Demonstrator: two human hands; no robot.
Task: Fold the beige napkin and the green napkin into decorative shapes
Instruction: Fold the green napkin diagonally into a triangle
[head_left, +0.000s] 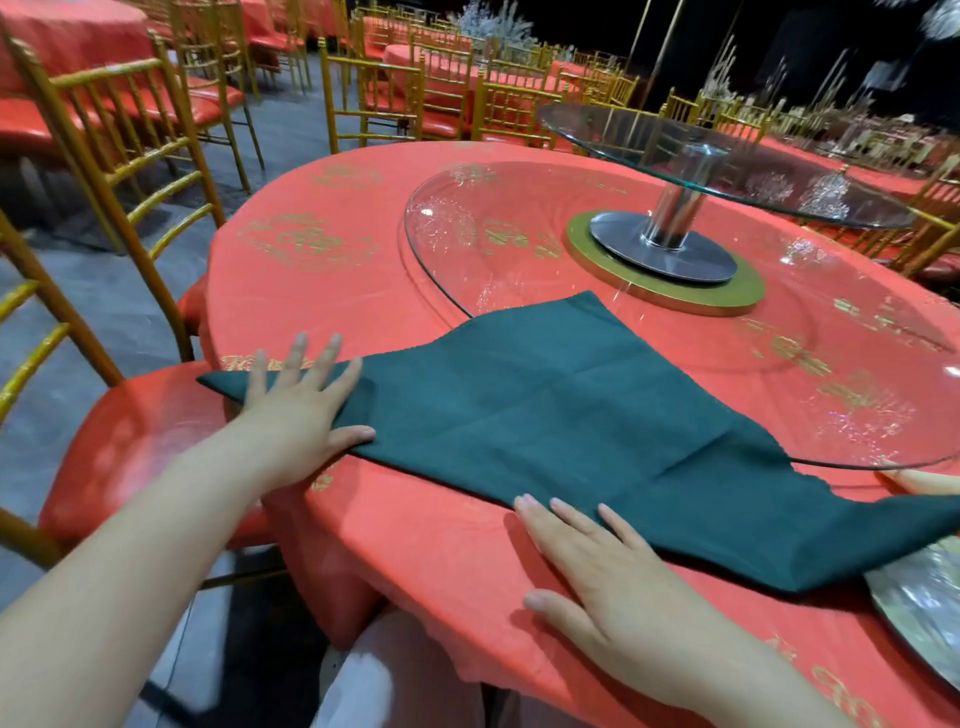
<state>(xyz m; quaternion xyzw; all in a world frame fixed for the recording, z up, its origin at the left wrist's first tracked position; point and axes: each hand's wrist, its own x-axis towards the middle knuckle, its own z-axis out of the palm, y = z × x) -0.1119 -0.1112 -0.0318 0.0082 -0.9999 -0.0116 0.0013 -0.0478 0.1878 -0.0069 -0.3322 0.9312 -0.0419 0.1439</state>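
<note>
Big round table up front, draped in a red tablecloth (415, 545) with gold print. A wide glass turntable (519, 249) sits flat on it. The green napkin (571, 426) is folded into a broad triangle and lies on the near part of the table. Its far point reaches onto the turntable's rim, and its long edge runs along the side nearest the person. Its left tip pokes past the table edge, above the red seat of a gold chair (130, 441) just beside the table.

Above the turntable a smaller glass disc (597, 130) stands on a chrome post (680, 197) rising from a gold ring base (675, 296). Something shiny (924, 623) is cut off at the lower right, and the napkin's right end lies over it.

Now the hands. The left hand (296, 415) presses flat on the napkin's left end, fingers straight and fanned apart, thumb along the near edge. The right hand (613, 577) lies palm down on the cloth, fingers straight and slightly apart, fingertips just onto the napkin's long edge. Neither hand is gripping anything.
</note>
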